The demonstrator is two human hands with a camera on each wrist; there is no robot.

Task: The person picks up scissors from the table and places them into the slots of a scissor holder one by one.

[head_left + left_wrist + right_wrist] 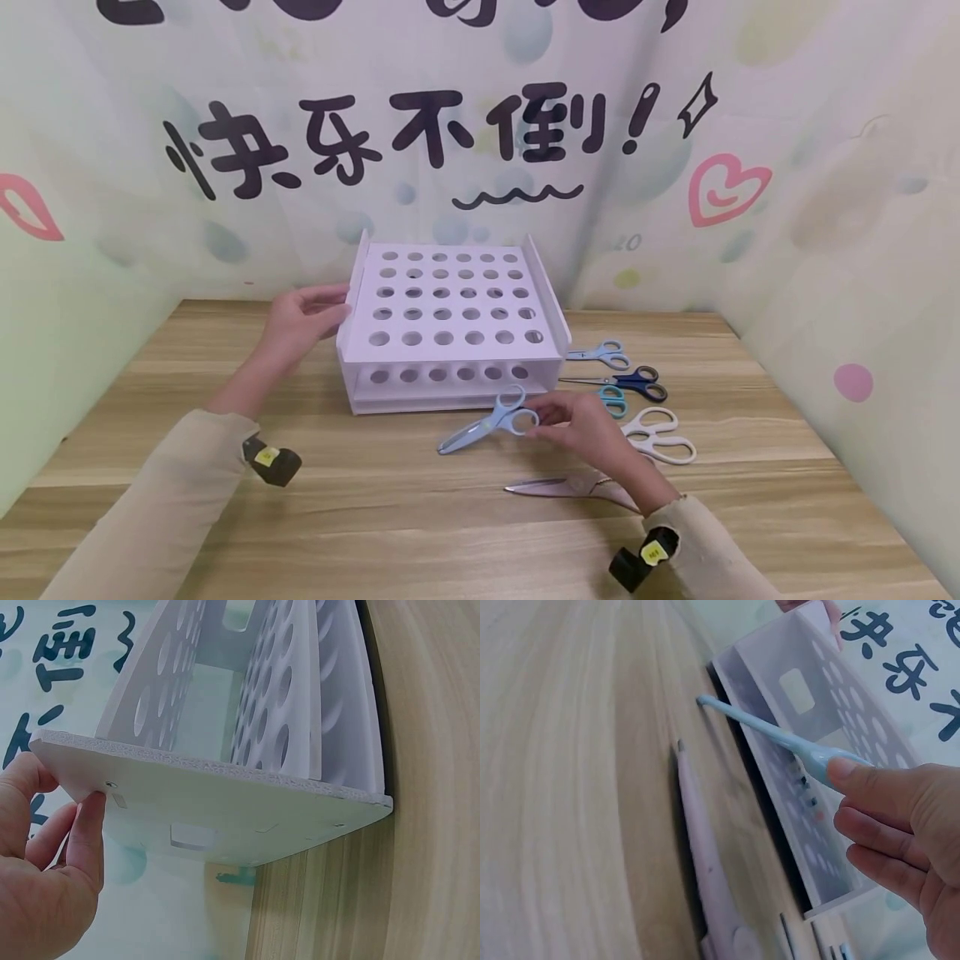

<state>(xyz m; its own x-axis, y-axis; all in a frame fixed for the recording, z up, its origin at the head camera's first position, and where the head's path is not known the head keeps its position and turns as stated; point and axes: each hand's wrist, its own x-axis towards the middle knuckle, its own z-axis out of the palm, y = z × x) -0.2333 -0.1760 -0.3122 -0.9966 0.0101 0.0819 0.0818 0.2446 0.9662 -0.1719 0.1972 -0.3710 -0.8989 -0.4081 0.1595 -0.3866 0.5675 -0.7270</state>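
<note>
My right hand (581, 425) pinches a pair of light blue scissors (487, 427) by a handle loop, the closed blades pointing left in front of a white rack. In the right wrist view the scissors (772, 735) slant above the wood. Rows of round holes cover the top and lower shelf of the rack (442, 348). At its left side panel (187, 787), my left hand (300, 321) grips the upper edge between thumb and fingers. Pink scissors (551, 487) lie on the table beneath my right forearm.
White-handled scissors (660, 435), teal-handled scissors (613, 402), dark blue scissors (637, 383) and another light blue pair (607, 355) lie right of the rack. Behind the wooden table (360, 517) hangs a printed cloth (480, 200) with black lettering.
</note>
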